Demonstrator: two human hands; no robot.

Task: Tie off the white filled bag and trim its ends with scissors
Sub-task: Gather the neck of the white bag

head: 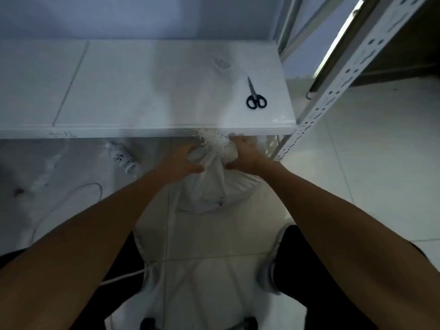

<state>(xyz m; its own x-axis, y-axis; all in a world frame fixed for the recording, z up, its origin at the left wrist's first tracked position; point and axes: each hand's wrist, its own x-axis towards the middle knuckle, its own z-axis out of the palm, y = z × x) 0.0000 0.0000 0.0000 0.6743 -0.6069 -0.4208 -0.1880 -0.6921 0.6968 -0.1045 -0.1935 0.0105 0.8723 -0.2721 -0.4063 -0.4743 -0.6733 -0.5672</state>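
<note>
A white filled bag (212,189) stands on the tiled floor just below the front edge of a white shelf (142,91). Its neck is gathered into a bunch with frayed white ends (213,139) sticking up. My left hand (183,163) grips the neck from the left, and my right hand (245,153) grips it from the right. Black-handled scissors (255,96) lie shut on the shelf, above and to the right of the bag, apart from both hands.
A white perforated metal rack post (333,91) rises at the right of the shelf. A plastic bottle (122,158) lies on the floor under the shelf at the left. A white cord (71,198) curls on the floor at the left. My legs and shoes (269,270) flank the bag.
</note>
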